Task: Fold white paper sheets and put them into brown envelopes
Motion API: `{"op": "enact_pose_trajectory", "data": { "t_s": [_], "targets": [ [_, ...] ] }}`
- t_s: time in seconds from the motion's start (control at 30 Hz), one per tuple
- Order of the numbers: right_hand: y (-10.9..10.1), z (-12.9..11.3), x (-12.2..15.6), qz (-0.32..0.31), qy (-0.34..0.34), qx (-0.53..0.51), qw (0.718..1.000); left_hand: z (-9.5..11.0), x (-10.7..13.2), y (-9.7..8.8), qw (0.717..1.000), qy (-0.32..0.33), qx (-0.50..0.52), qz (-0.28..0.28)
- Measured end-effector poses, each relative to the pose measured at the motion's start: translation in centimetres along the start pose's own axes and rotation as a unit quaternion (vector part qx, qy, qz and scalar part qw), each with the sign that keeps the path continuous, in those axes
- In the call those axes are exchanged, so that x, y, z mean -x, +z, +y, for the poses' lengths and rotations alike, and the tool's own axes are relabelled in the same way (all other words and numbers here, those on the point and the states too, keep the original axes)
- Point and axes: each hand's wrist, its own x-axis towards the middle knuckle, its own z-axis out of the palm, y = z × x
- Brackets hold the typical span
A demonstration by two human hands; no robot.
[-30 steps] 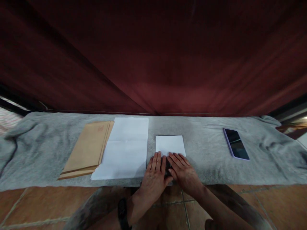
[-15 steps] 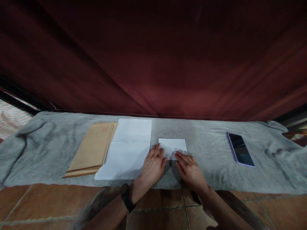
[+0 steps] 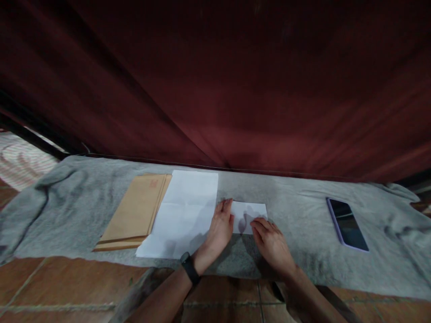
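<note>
Blanket [image 3: 303, 220] free, right hand [image 3: 272, 242] to phone [image 3: 346, 224]; curtain [image 3: 229, 103] (red) blocks behind

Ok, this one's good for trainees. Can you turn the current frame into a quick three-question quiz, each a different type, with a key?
1. Multiple choice. Which thing lies farthest right on the grey cloth?
A) brown envelopes
B) large white sheet
C) phone

2. True or false. A dark wristband is worn on the left wrist.

3. Fill in the blank. The left hand is at the ____ end of the small white paper, with the right hand toward the opposite end.

Key: 1. C; 2. True; 3. left
</note>
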Motion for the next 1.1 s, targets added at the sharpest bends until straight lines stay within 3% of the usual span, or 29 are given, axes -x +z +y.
{"op": "enact_pose_trajectory", "data": {
  "t_s": [0.3,0.53,0.9,1.0,1.1],
  "targets": [
    [0.2,0.0,-0.4,0.005,0.005,-0.002,1.0,-0.8,-1.9,0.3,0.986,-0.121,0.118,0.009],
    [0.1,0.3,-0.3,0.009,-0.01,-0.004,1.0,-0.8,-3.0,0.0,0.95,-0.206,0.235,-0.013],
    [-0.7,0.1,-0.3,0.005,-0.014,-0.015,1.0,0.1,-3.0,-0.9,0.945,-0.189,0.268,0.012],
    [-1.2,0.1,-0.7,0.027,0.021,-0.097,0.995,1.2,-2.7,-1.6,0.941,-0.167,0.295,0.026],
    [-1.5,0.3,-1.4,0.053,0.089,-0.253,0.962,2.6,-2.1,-2.7,0.947,-0.106,0.296,0.073]
  ]
}}
